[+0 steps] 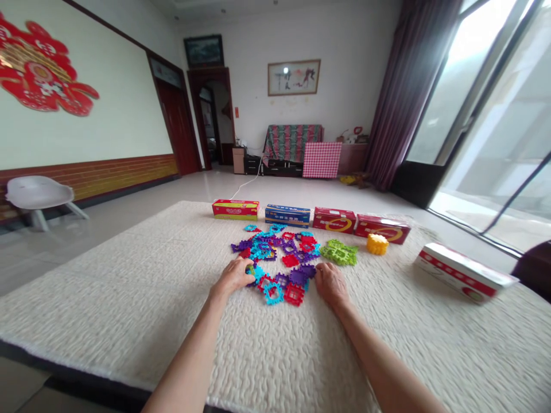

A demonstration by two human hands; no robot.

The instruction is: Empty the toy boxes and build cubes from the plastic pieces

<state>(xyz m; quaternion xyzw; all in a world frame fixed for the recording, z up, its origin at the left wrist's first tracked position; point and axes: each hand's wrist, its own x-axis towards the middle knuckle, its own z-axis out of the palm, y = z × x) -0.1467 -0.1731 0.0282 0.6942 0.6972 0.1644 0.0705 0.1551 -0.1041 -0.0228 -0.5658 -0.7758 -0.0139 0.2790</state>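
A cream quilted cover (129, 321) spreads across the foreground of a pale-walled room, with a purple curtain (398, 92) beside bright windows at right and a white chair (41, 192) at left. A person's two bare hands flank a loose heap of interlocking plastic pieces (290, 261) in red, blue and purple, gathered on the cover's middle. The left hand (235, 276), fingers bent, is at the heap's near left edge beside light blue pieces; whether it grips one cannot be told. The right hand (331, 282), fingers curled narrow, is at the right edge by a purple piece (298, 277); its grip, too, is unclear. Green pieces (340, 252) and a yellow stack (377, 244) sit to the right. Four boxes (287, 215) line up behind, while a white-and-red box (467, 272) lies farther right.
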